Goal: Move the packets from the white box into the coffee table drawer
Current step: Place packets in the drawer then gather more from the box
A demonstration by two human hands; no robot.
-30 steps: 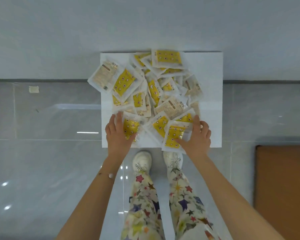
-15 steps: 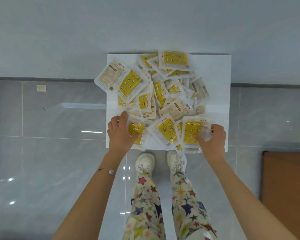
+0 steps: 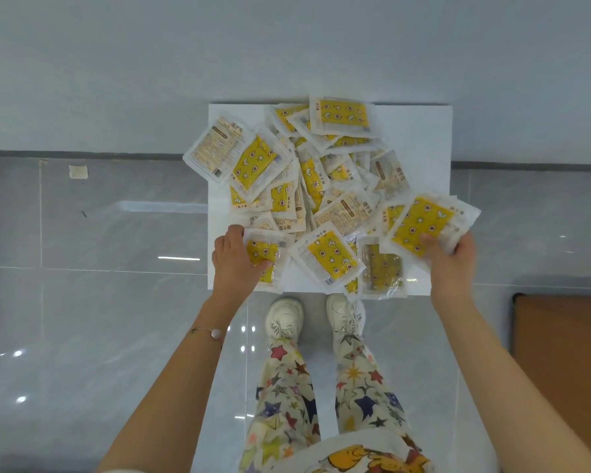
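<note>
Many yellow packets (image 3: 321,186) are lying heaped on the box (image 3: 420,138), spreading ahead of and between both hands. The left hand (image 3: 234,264) is pinching one packet (image 3: 265,259) at the box's near corner, thumb on top. The right hand (image 3: 452,264) is gripping a small stack (image 3: 423,227), thumb pressing its yellow face. White shoes (image 3: 284,317) are standing just behind the hands.

Bare along right of white box (image 3: 420,138), crowded w/ heaped packets (image 3: 321,186) centre & left, shoes (image 3: 284,317) by near edge.
</note>
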